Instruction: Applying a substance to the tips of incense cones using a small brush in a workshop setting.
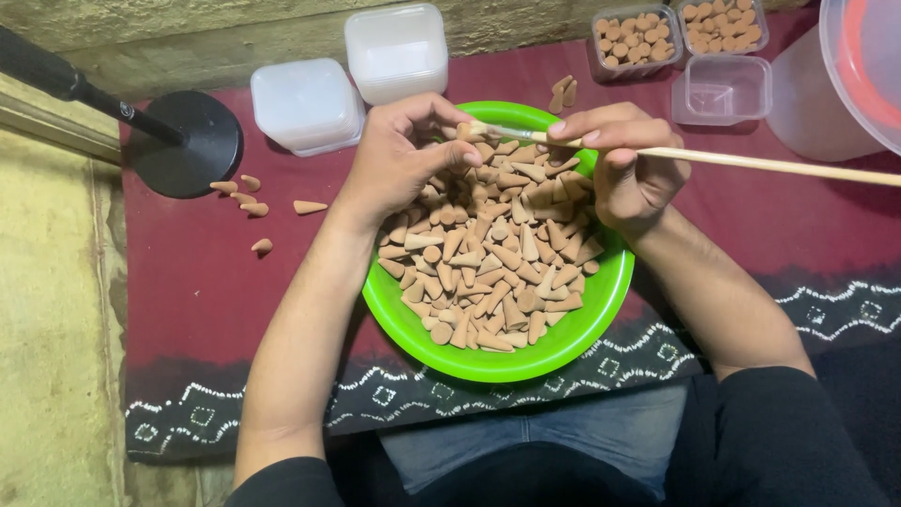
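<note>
A bright green bowl (601, 299) sits in front of me, heaped with tan clay-coloured cones (493, 263). My left hand (404, 155) hovers over the bowl's far left side and pinches one small cone (466, 132) between thumb and fingertips. My right hand (624, 160) is over the bowl's far right side and grips a long thin wooden brush (779, 166). The brush's bristle tip touches the cone held in my left hand. Its handle runs off to the right.
Several loose cones (246, 199) lie on the dark red cloth (197, 282) left of the bowl. Two white lidded boxes (305, 103) stand behind. Two clear boxes of cones (635, 39) and an empty clear box (721, 89) stand at the back right, beside a large translucent tub (859, 70). A black round stand base (192, 141) is at the left.
</note>
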